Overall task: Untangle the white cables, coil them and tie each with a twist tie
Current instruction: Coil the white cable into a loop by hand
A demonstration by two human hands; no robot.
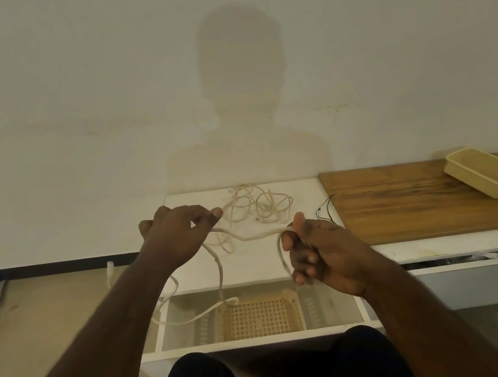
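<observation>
Left hand (177, 235): raised at 10 o'clock of the open drawer; fingers curled, thumb and forefinger pinching a white cable (248, 236); a long length drops from this hand, runs down past the drawer edge and loops over the woven basket (261, 316) inside the drawer (258, 338).

Right hand (312, 256): at 2 o'clock of the drawer; fingers closed round the other stretch of the same cable, thumb up; the cable spans between the two hands, slack rather than taut.

Tangle of white cables (257, 208): loose heap on the white surface (303, 192) at 12 o'clock, beyond both hands; whether the held cable still runs into it cannot be told, though strands cross just below it.

Thin black tie (326, 210): on the white surface at 1 o'clock, near the right thumb; probably a twist tie; not yet in use.

Also present: wooden surface (423, 203) at 2 o'clock bearing a cream tray (490, 174); a white plug end (111, 268) hanging off the left edge at 9 o'clock.

Risks, as judged: pulling the hands apart while the cable is still threaded through the heap would tighten a knot, or drag the whole heap toward the edge; the hanging loop may snag on the basket weave or the drawer front as coiling takes up slack; the length trailing left may pull the plug end against the surface edge; a sweep of the right hand could brush the black tie off the surface; a loose coil may spring open in the right hand before tying.
</observation>
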